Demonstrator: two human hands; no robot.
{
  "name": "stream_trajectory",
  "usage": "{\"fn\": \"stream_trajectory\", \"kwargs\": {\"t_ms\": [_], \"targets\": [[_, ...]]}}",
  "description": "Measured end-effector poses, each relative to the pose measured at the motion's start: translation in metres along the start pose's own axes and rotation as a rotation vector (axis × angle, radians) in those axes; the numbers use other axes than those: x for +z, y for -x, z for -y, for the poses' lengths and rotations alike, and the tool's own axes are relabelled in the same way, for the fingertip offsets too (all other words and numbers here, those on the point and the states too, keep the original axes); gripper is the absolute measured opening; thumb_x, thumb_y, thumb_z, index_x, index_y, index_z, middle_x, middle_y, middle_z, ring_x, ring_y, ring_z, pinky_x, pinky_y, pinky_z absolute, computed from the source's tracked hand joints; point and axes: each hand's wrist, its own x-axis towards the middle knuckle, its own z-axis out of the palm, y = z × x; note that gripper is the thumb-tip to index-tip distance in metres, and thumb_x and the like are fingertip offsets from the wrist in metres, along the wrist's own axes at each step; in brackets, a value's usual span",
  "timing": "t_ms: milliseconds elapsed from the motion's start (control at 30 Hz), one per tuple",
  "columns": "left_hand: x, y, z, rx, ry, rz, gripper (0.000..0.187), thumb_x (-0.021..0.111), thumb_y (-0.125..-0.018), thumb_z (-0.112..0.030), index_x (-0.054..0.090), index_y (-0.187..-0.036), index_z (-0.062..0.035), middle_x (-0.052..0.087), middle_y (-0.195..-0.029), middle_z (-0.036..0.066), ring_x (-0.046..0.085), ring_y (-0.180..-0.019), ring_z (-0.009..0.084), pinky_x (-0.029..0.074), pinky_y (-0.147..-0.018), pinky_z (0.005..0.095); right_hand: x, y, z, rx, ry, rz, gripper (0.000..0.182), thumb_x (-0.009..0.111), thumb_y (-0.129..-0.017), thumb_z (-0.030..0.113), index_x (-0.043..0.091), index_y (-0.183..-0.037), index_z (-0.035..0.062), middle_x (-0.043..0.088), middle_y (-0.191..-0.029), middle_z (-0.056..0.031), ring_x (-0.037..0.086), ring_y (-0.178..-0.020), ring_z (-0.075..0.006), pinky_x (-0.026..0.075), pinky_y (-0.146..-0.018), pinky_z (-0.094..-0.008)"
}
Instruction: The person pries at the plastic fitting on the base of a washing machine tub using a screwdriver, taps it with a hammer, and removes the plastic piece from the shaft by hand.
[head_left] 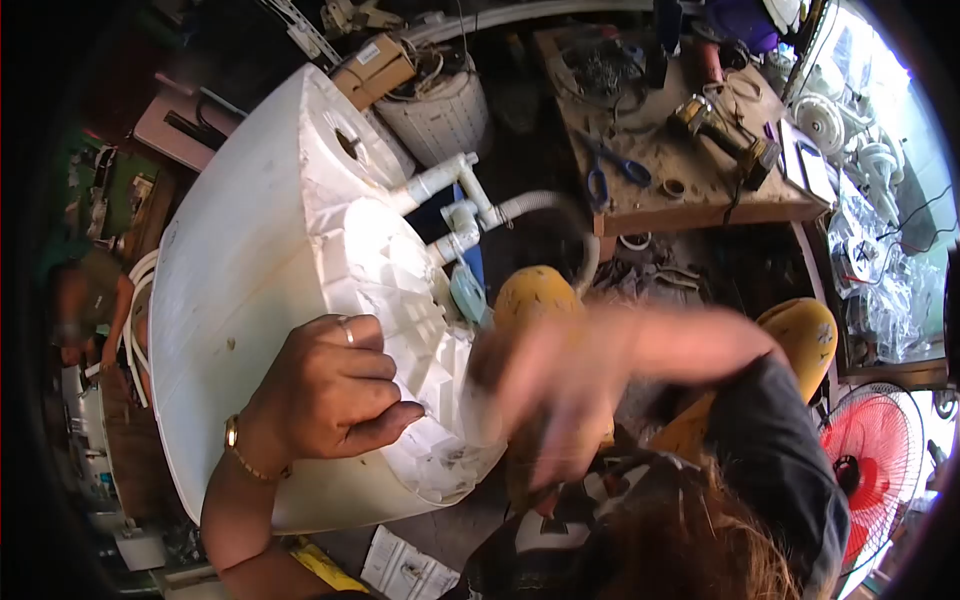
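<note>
A large white plastic tub (230,260) lies tilted, its ribbed underside (385,290) facing right. My left hand (335,395), with a ring and a bracelet, rests at the near edge of the underside with its fingers curled in; whatever they hold, if anything, is hidden. My right hand (530,390) is smeared by motion beside the right lower edge of the tub, and its fingers cannot be made out. White pipes (450,205) stick out from the underside, joined to a grey corrugated hose (545,203).
At the upper right, a wooden table (700,212) bears blue-handled scissors (615,172), a cordless drill (725,140) and a tape roll (673,187). A red fan (875,470) stands at the right. Another person (95,300) is at the far left.
</note>
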Motion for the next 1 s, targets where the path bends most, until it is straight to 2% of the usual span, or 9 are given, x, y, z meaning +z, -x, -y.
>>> {"fn": "stream_trajectory", "kwargs": {"t_ms": [133,367,400,467,500,633,667,800,1000], "targets": [[0.012,-0.003,0.003,0.016,0.029,0.03,0.031,0.074,-0.072,-0.015,0.049,-0.054,-0.0084,0.046,-0.056,0.003,0.047,-0.056,0.0234,0.039,-0.051,0.0342,-0.053,0.038,-0.001,0.083,-0.167,-0.149,0.045,0.061,-0.08,0.045,0.053,-0.06,0.0045,0.049,-0.054,-0.0063,0.051,-0.046,-0.023,0.037,-0.044,-0.031],[0.002,-0.002,0.006,-0.011,-0.009,0.003,0.031,0.074,-0.071,-0.013,0.048,-0.053,-0.0073,0.046,-0.055,0.003,0.046,-0.055,0.023,0.039,-0.05,0.0339,0.004,0.004,-0.002,-0.091,0.08,0.121,0.032,0.07,-0.079,0.031,0.052,-0.067,0.0071,0.051,-0.059,-0.0068,0.056,-0.055,-0.0274,0.042,-0.046,-0.0379],[0.002,-0.002,0.006,-0.003,-0.019,0.016,0.032,0.074,-0.071,-0.012,0.047,-0.053,-0.0073,0.046,-0.055,0.003,0.047,-0.055,0.0229,0.039,-0.05,0.0339,-0.024,0.043,-0.003,0.095,-0.101,-0.133,0.037,0.068,-0.079,0.035,0.053,-0.063,0.005,0.051,-0.057,-0.0081,0.054,-0.052,-0.0259,0.04,-0.048,-0.036],[0.008,-0.009,0.01,0.009,0.012,0.0,0.033,0.074,-0.07,-0.01,0.046,-0.052,-0.0071,0.046,-0.054,0.004,0.046,-0.054,0.0236,0.039,-0.049,0.0342,-0.042,0.057,0.014,0.12,-0.103,-0.067,0.04,0.063,-0.079,0.035,0.051,-0.057,0.0038,0.049,-0.053,-0.0077,0.05,-0.049,-0.0242,0.037,-0.049,-0.035],[0.01,-0.009,0.01,0.013,0.031,0.007,0.033,0.074,-0.069,-0.009,0.046,-0.052,-0.007,0.046,-0.054,0.004,0.046,-0.053,0.0239,0.039,-0.049,0.0341,-0.037,0.059,0.018,0.103,-0.206,-0.213,0.038,0.061,-0.081,0.029,0.047,-0.056,0.0034,0.047,-0.052,-0.0088,0.049,-0.048,-0.0278,0.035,-0.049,-0.0366],[0.009,-0.011,0.01,0.011,0.057,0.006,0.03,0.072,-0.066,-0.006,0.045,-0.052,-0.0065,0.047,-0.053,0.005,0.046,-0.053,0.0251,0.039,-0.048,0.0336,0.028,0.001,0.001,-0.15,0.156,-0.177,0.033,0.068,-0.078,0.03,0.053,-0.062,0.005,0.046,-0.051,-0.0075,0.052,-0.049,-0.0319,0.041,-0.047,-0.0369],[0.007,-0.006,0.01,-0.009,0.051,-0.011,0.03,0.072,-0.066,-0.006,0.046,-0.051,-0.0065,0.048,-0.054,0.005,0.046,-0.053,0.025,0.039,-0.048,0.0334,0.041,-0.001,0.009,-0.124,0.294,-0.147,0.042,0.072,-0.074,0.035,0.049,-0.056,0.0054,0.044,-0.05,-0.0082,0.054,-0.05,-0.0251,0.041,-0.048,-0.0332],[0.009,-0.012,0.014,-0.003,0.036,-0.007,0.032,0.072,-0.066,-0.005,0.043,-0.052,-0.0055,0.046,-0.053,0.005,0.043,-0.051,0.0265,0.037,-0.048,0.0354,-0.047,0.064,0.007,0.07,-0.153,-0.345,0.04,0.065,-0.083,0.04,0.057,-0.065,0.0042,0.057,-0.059,-0.0077,0.059,-0.057,-0.0268,0.043,-0.051,-0.0326],[0.007,-0.008,0.013,-0.018,0.048,-0.032,0.033,0.07,-0.066,-0.004,0.041,-0.051,-0.0055,0.048,-0.054,0.006,0.041,-0.05,0.0257,0.036,-0.05,0.0349,0.008,0.031,0.003,-0.061,0.269,-0.247,0.037,0.072,-0.071,0.039,0.058,-0.066,0.0055,0.052,-0.057,-0.0098,0.053,-0.053,-0.0265,0.042,-0.052,-0.0335]]}}
